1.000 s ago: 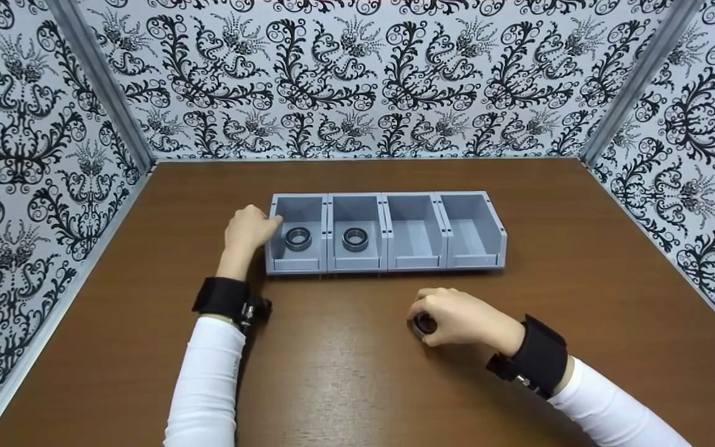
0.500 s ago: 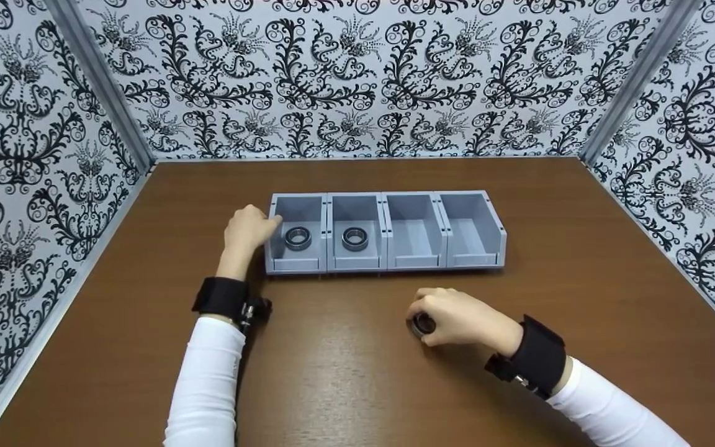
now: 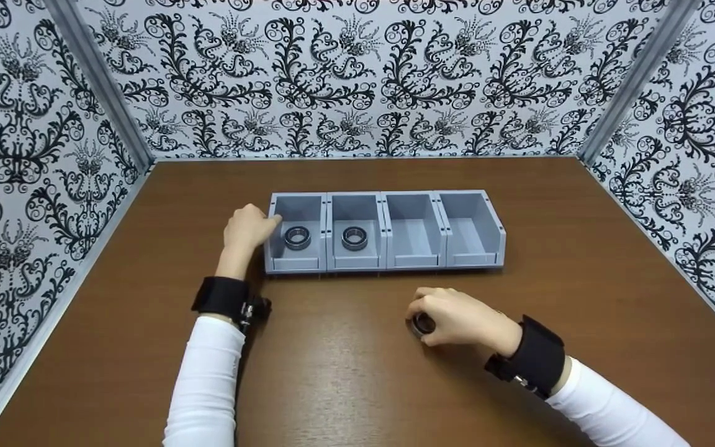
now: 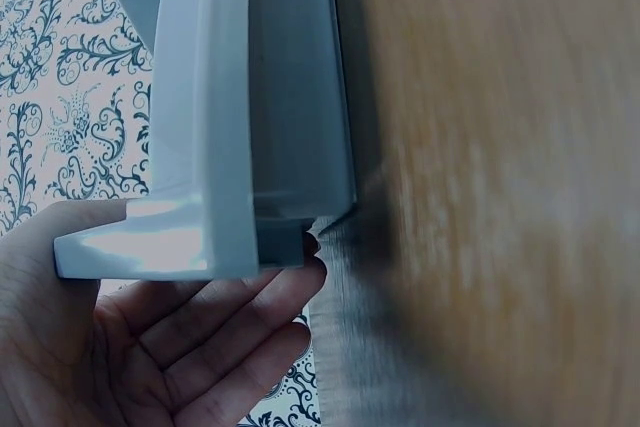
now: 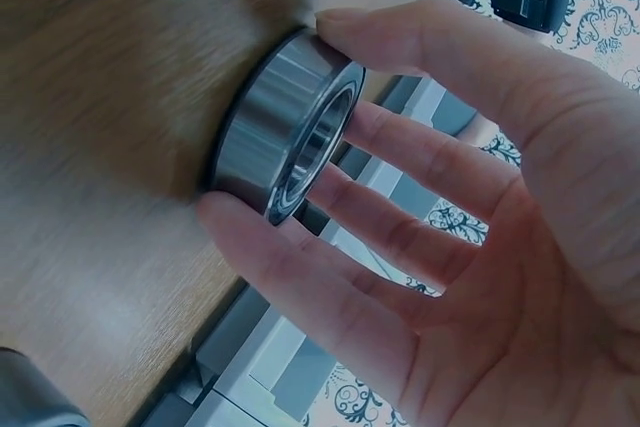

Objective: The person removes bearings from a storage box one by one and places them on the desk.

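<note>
My right hand (image 3: 450,315) pinches a steel ball bearing (image 3: 422,324) between thumb and fingers, low over the brown table (image 3: 345,372) in front of the bins. The right wrist view shows that bearing (image 5: 285,127) gripped at its rim by my fingertips (image 5: 235,212). A row of grey bins (image 3: 384,197) stands mid-table. Its leftmost bin holds one bearing (image 3: 297,237) and the second bin holds another (image 3: 354,238). My left hand (image 3: 247,228) rests against the row's left end. In the left wrist view its fingers (image 4: 230,332) lie straight along the bin's outer wall (image 4: 230,97).
The two right-hand bins (image 3: 470,230) hold nothing. Black-and-white patterned walls (image 3: 357,74) enclose the table on the left, back and right. Bare wood lies around the bins and between my arms.
</note>
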A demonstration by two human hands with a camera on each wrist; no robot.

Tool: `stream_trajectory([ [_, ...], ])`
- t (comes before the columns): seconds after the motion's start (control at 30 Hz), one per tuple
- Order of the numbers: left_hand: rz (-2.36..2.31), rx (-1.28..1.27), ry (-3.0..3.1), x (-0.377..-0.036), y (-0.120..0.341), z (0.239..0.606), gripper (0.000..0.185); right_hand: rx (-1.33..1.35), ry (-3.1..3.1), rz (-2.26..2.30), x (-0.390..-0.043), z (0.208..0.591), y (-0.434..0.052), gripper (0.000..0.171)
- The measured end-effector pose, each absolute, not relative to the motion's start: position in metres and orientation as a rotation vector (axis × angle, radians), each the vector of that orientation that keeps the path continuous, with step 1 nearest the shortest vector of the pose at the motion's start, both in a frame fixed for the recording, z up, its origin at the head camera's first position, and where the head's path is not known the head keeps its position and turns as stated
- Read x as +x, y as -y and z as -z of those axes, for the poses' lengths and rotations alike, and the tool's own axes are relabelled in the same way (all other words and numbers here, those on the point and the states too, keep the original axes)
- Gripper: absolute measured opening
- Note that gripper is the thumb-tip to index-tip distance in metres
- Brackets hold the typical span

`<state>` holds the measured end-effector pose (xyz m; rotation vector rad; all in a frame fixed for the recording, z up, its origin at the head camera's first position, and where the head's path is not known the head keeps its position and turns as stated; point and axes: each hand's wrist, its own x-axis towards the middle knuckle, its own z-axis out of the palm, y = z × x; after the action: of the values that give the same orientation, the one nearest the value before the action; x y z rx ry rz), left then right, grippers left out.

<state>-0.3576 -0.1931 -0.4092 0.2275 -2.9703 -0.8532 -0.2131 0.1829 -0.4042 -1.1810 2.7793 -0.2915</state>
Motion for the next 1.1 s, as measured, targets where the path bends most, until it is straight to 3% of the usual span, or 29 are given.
stream_trajectory([
  [1.1, 0.853, 0.188, 2.970, -0.3576, 0.1944, 0.4105, 0.047, -1.153, -2.792, 0.266, -0.2100, 0.4024, -0.1823, 0.037],
])
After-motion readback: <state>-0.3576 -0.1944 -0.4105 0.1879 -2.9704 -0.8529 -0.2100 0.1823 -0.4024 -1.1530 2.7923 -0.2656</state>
